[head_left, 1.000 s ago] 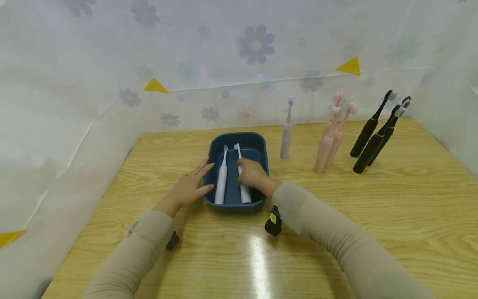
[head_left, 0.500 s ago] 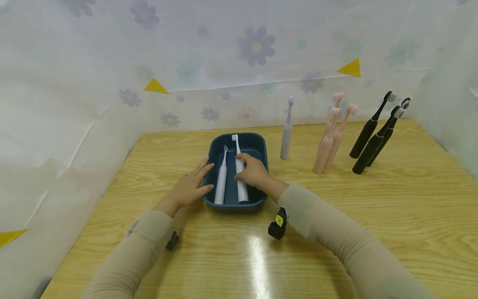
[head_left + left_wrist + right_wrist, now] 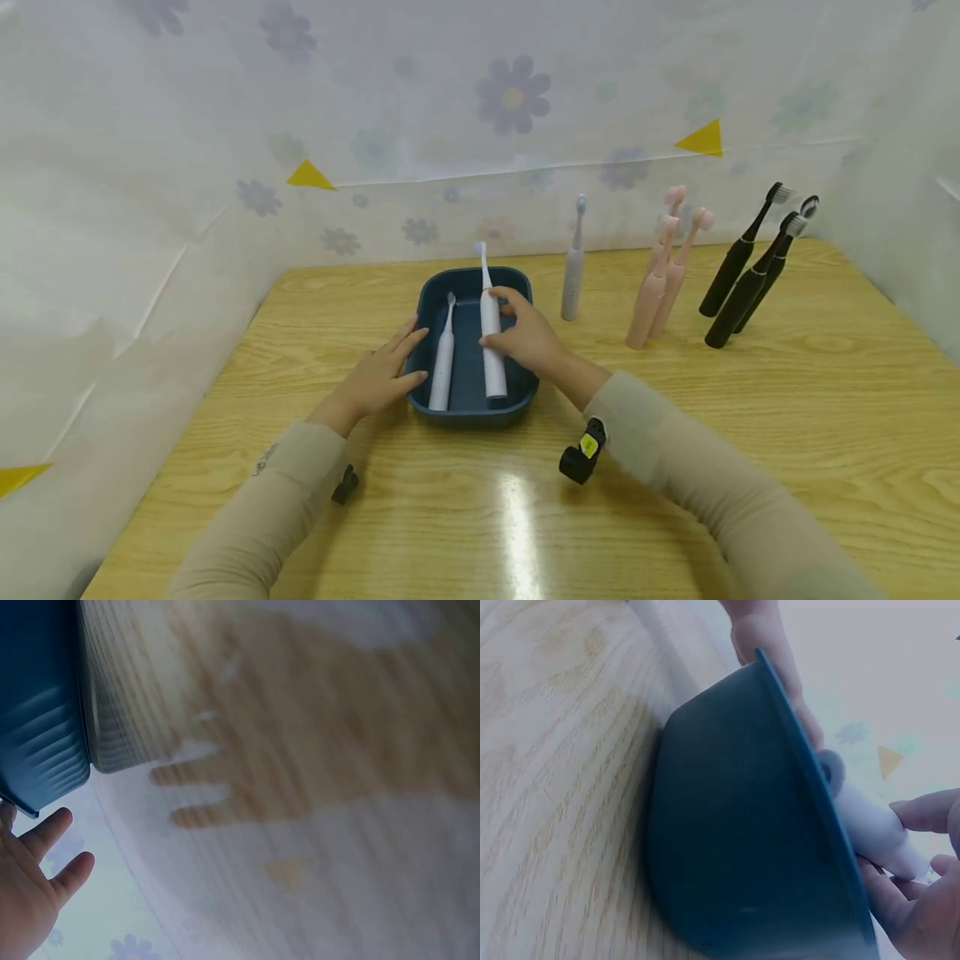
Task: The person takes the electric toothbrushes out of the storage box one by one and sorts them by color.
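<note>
My right hand (image 3: 528,333) pinches a white electric toothbrush (image 3: 492,346) between thumb and fingers over the right half of a dark blue bin (image 3: 474,419). In the right wrist view this toothbrush (image 3: 870,825) shows above the bin's rim, its base end toward the other hand. A second white electric toothbrush (image 3: 443,367) lies inside the bin on the left. My left hand (image 3: 378,375) rests at the bin's left rim with fingers spread and straight. In the left wrist view that hand (image 3: 30,892) shows beside the bin's wall (image 3: 45,712).
Behind and right of the bin, a pale lavender electric toothbrush (image 3: 572,283) stands upright on the wooden table (image 3: 420,517). Farther right stand several pink electric toothbrushes (image 3: 649,304), then a group of black ones (image 3: 738,304). A flower-patterned white sheet (image 3: 420,100) hangs behind the table.
The right hand has lifted the right-hand toothbrush up from the bin floor, its brush head now above the far rim. The left hand has stayed in place.
</note>
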Available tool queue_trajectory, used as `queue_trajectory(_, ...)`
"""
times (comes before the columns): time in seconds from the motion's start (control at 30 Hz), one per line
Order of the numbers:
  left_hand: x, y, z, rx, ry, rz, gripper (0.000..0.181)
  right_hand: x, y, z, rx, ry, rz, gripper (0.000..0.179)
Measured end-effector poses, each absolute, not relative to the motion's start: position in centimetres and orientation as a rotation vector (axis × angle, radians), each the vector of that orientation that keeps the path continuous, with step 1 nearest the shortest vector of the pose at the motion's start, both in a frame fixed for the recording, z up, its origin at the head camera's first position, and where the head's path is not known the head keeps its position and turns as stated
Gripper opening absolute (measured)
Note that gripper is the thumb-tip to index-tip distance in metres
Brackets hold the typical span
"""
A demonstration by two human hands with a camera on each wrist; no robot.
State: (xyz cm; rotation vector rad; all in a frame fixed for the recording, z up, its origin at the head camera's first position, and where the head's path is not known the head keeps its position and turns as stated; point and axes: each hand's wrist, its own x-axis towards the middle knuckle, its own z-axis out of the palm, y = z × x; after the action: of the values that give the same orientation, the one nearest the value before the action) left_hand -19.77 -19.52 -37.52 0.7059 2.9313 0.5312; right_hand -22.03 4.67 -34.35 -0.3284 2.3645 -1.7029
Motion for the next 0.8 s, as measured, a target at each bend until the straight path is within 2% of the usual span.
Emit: queue_trajectory(0.8,-19.7,-19.6,-37.4,0.725,2.928,0.525,0.062,-20.1,8.7,-32.2,-0.430,2.234,-2.007,0.073)
